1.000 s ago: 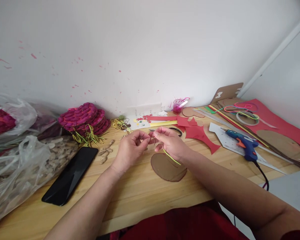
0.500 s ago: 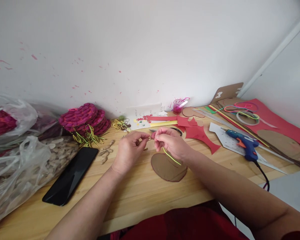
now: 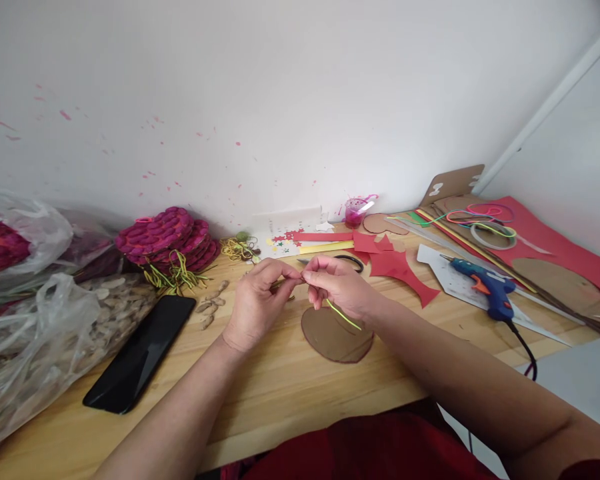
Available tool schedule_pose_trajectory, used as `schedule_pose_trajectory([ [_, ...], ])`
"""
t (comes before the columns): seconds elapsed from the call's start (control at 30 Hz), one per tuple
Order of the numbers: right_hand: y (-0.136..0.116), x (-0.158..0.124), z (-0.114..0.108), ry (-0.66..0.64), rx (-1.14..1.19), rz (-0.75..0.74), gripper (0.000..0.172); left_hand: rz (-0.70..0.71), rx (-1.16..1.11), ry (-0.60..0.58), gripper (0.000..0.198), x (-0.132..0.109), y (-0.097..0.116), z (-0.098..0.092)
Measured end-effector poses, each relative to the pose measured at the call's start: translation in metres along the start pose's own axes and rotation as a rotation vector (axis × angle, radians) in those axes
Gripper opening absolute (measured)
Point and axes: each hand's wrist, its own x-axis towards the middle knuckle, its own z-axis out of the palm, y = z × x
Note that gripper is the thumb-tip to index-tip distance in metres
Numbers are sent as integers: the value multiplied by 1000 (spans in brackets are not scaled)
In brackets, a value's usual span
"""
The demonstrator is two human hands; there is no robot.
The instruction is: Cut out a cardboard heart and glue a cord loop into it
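Observation:
My left hand (image 3: 266,293) and my right hand (image 3: 336,285) meet fingertip to fingertip over the middle of the wooden table. A yellow-green cord (image 3: 344,315) hangs out below my right hand, its loose end towards my right wrist. Both hands are closed in a pinch; my right fingers grip the cord. The left thumb and forefinger pinch a thin strand whose details are mostly covered by the fingers. Below them lies a round piece of cardboard (image 3: 337,337) with a dark edge. Black-handled scissors (image 3: 353,261) lie just behind my right hand.
At left are a black phone (image 3: 140,353), peanut shells (image 3: 211,305), a plastic bag (image 3: 55,353) and stacked purple discs (image 3: 163,233). To the right lie red paper scraps (image 3: 405,272), a blue glue gun (image 3: 495,290) and coloured cords (image 3: 490,213). A pink-stained cup (image 3: 355,212) stands near the wall.
My right hand has moved slightly left, so the fingertips of both hands now meet where a small gap showed before. The cord still hangs from my right hand.

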Motion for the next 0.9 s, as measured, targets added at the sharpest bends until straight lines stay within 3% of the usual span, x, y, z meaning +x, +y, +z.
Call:
schedule_pose_trajectory([
  [0.13,0,-1,-2,-49,26,-7,29,45,37,-6,9,0,-4,0],
  [0.33,0,2,-7,-92,132,96,33,-33,-45,9,16,-1,-6,0],
  [0.53,-1,4,-8,-69,138,70,37,6,-19,-45,5,0,-6,-1],
  [0.7,-3,4,-11,-33,-57,-12,31,-81,81,-70,10,1,-8,-1],
  [0.9,-2,2,-14,15,-353,-148,20,-263,-40,-145,15,3,-11,-2],
])
